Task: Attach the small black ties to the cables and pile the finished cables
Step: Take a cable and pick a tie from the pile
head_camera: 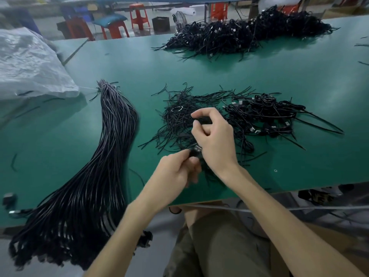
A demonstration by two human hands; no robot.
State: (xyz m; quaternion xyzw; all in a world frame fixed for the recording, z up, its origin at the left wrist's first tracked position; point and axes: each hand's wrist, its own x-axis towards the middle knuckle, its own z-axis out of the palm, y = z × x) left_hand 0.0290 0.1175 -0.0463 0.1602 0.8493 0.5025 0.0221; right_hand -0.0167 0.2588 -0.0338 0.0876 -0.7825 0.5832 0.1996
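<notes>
My right hand (214,136) grips a coiled black cable (202,119) above a loose heap of thin black ties (177,120) on the green table (299,76). My left hand (177,170) pinches the same cable near its silver USB plug (197,148), just below the right hand. Whether a tie is between my fingers I cannot tell. A small pile of coiled, tied cables (265,114) lies just right of my hands. To the left, a long bundle of straight black cables (99,156) runs down and hangs off the table's front edge.
A much larger heap of coiled cables (249,35) sits at the far side of the table. A white woven sack (30,64) lies at the left. Red stools (137,16) stand on the floor beyond the table. Stray ties are scattered about.
</notes>
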